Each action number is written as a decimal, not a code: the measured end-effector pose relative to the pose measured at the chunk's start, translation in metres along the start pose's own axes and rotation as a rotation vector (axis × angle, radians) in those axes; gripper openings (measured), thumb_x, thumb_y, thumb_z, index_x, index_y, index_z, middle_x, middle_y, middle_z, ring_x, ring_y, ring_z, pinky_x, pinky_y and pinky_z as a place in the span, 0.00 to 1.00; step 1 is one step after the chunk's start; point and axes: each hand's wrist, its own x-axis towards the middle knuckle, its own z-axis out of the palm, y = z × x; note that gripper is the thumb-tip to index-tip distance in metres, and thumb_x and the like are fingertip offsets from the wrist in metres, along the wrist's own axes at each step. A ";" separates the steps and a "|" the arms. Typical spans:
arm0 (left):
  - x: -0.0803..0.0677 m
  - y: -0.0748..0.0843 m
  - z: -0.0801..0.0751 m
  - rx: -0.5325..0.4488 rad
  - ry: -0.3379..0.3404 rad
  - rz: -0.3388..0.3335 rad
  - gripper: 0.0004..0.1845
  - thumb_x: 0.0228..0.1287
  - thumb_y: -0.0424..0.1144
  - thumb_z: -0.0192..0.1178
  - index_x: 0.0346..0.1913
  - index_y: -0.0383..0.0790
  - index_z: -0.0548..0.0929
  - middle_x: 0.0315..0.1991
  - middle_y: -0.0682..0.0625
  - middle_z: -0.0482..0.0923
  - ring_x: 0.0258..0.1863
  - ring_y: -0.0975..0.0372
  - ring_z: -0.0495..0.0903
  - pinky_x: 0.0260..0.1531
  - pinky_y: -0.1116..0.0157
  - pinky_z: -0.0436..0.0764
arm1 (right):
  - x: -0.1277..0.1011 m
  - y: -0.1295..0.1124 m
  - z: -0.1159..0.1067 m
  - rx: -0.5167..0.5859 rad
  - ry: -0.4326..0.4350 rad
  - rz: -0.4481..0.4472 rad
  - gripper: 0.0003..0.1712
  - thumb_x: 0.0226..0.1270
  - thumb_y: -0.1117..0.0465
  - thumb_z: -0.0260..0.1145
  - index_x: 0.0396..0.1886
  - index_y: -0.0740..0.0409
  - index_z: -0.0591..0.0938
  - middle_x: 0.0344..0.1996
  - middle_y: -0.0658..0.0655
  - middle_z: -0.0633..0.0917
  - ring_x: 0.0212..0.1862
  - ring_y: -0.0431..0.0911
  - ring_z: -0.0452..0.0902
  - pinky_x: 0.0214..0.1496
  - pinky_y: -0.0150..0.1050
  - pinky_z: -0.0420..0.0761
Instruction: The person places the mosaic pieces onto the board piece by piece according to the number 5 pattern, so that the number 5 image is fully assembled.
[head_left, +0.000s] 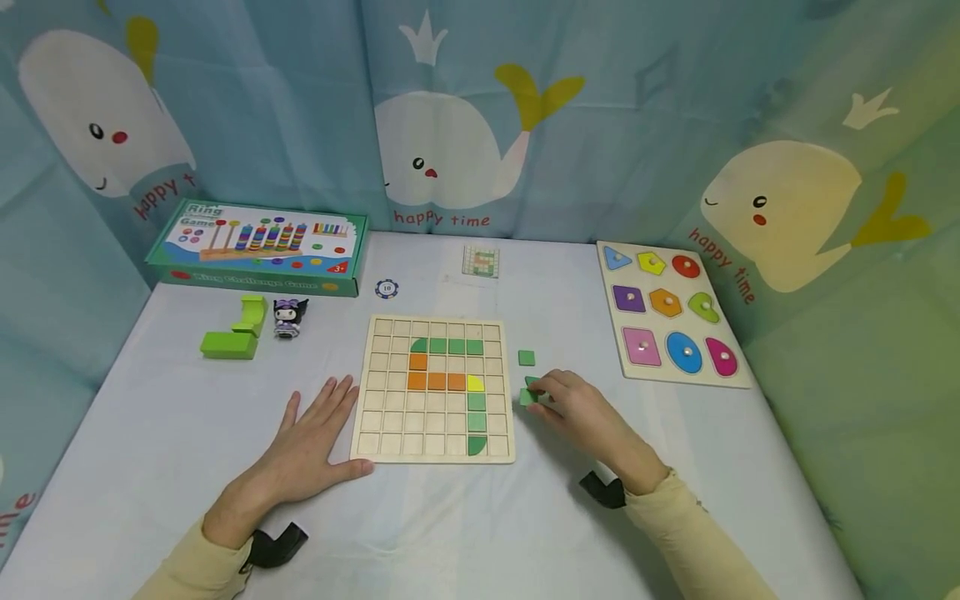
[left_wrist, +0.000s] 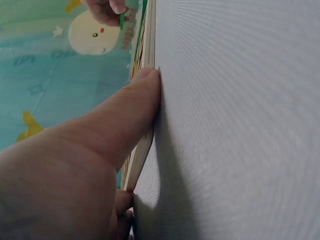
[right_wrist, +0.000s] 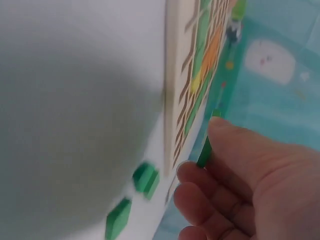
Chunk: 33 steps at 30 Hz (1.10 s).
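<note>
from the head camera, the left hand (head_left: 315, 442) lies flat with straight fingers on the table (head_left: 150, 433), its thumb against the grid board (head_left: 435, 392). the right hand (head_left: 577, 412) pinches a green tile (head_left: 529, 392) just right of the board, another green square (head_left: 527, 357) nearby. left wrist: the thumb (left_wrist: 125, 120) presses the board's edge. right wrist, blurred: fingers (right_wrist: 220, 160) seemingly hold a thin green tile edge-on.

Bare tablecloth (head_left: 465, 533) near; grid board (head_left: 390, 392) and shape puzzle (head_left: 738, 367) flank the right hand (head_left: 577, 408).
</note>
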 end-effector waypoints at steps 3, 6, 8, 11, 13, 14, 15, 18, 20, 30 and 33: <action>0.000 0.000 0.000 0.002 0.001 -0.001 0.58 0.56 0.71 0.58 0.75 0.31 0.54 0.77 0.40 0.45 0.75 0.46 0.40 0.64 0.36 0.33 | 0.004 -0.009 0.005 -0.004 -0.012 -0.063 0.14 0.56 0.64 0.76 0.41 0.61 0.84 0.39 0.52 0.83 0.41 0.46 0.79 0.44 0.39 0.81; 0.001 0.000 0.001 0.005 -0.004 -0.003 0.58 0.56 0.71 0.58 0.75 0.31 0.54 0.77 0.40 0.45 0.75 0.46 0.40 0.64 0.36 0.33 | 0.007 -0.016 0.009 0.004 -0.031 -0.112 0.14 0.57 0.61 0.76 0.41 0.60 0.85 0.39 0.52 0.82 0.43 0.45 0.78 0.45 0.39 0.80; 0.002 0.000 0.001 0.008 -0.007 -0.007 0.58 0.55 0.71 0.59 0.75 0.31 0.54 0.77 0.40 0.45 0.75 0.46 0.40 0.64 0.36 0.33 | 0.008 -0.020 0.013 0.020 -0.043 -0.141 0.14 0.57 0.60 0.76 0.41 0.61 0.85 0.40 0.52 0.82 0.43 0.44 0.78 0.45 0.38 0.80; 0.003 0.001 0.001 0.012 -0.008 -0.009 0.58 0.55 0.70 0.60 0.75 0.31 0.54 0.77 0.39 0.45 0.75 0.46 0.40 0.64 0.36 0.33 | 0.011 -0.026 0.019 0.041 -0.057 -0.168 0.14 0.59 0.59 0.75 0.42 0.61 0.85 0.40 0.51 0.82 0.42 0.42 0.77 0.43 0.36 0.79; 0.004 0.001 0.000 0.014 -0.006 -0.010 0.58 0.55 0.70 0.61 0.75 0.31 0.54 0.77 0.39 0.46 0.75 0.46 0.40 0.64 0.35 0.33 | 0.014 -0.030 0.022 0.053 -0.065 -0.184 0.13 0.60 0.59 0.74 0.42 0.60 0.85 0.40 0.50 0.82 0.42 0.41 0.77 0.44 0.35 0.79; 0.005 0.001 0.000 0.015 -0.006 -0.009 0.58 0.55 0.69 0.61 0.75 0.31 0.55 0.77 0.39 0.46 0.75 0.46 0.40 0.64 0.35 0.33 | 0.015 -0.032 0.024 0.057 -0.068 -0.192 0.13 0.60 0.59 0.74 0.42 0.60 0.85 0.40 0.50 0.82 0.42 0.41 0.76 0.43 0.35 0.79; 0.005 0.001 0.000 0.015 -0.007 -0.009 0.57 0.55 0.69 0.61 0.75 0.31 0.55 0.77 0.39 0.46 0.75 0.46 0.40 0.64 0.35 0.32 | 0.016 -0.034 0.025 0.062 -0.072 -0.202 0.13 0.60 0.59 0.74 0.43 0.60 0.85 0.39 0.50 0.82 0.42 0.41 0.76 0.43 0.34 0.78; 0.005 0.000 0.000 0.018 -0.009 -0.009 0.58 0.55 0.70 0.61 0.75 0.31 0.55 0.77 0.39 0.46 0.75 0.46 0.40 0.64 0.35 0.33 | 0.021 -0.042 0.030 0.073 -0.079 -0.240 0.13 0.60 0.59 0.74 0.42 0.59 0.85 0.38 0.49 0.82 0.40 0.40 0.76 0.42 0.32 0.78; 0.004 0.000 0.000 0.019 -0.010 -0.010 0.58 0.55 0.70 0.61 0.75 0.31 0.55 0.77 0.39 0.46 0.75 0.46 0.40 0.64 0.35 0.33 | 0.024 -0.046 0.033 0.076 -0.080 -0.273 0.13 0.60 0.58 0.74 0.42 0.59 0.85 0.38 0.49 0.82 0.40 0.40 0.76 0.42 0.31 0.77; 0.004 0.000 0.001 0.021 -0.006 -0.009 0.58 0.54 0.72 0.59 0.75 0.30 0.55 0.77 0.39 0.46 0.75 0.46 0.40 0.64 0.35 0.33 | 0.032 -0.060 0.041 0.066 -0.078 -0.378 0.13 0.57 0.58 0.76 0.39 0.59 0.86 0.36 0.50 0.80 0.40 0.42 0.77 0.45 0.31 0.77; 0.003 0.000 0.000 0.016 -0.011 -0.013 0.59 0.54 0.72 0.59 0.75 0.30 0.55 0.76 0.38 0.46 0.75 0.45 0.40 0.63 0.35 0.33 | 0.032 -0.061 0.041 0.064 -0.083 -0.378 0.12 0.57 0.59 0.76 0.39 0.60 0.86 0.36 0.50 0.80 0.40 0.42 0.77 0.45 0.31 0.77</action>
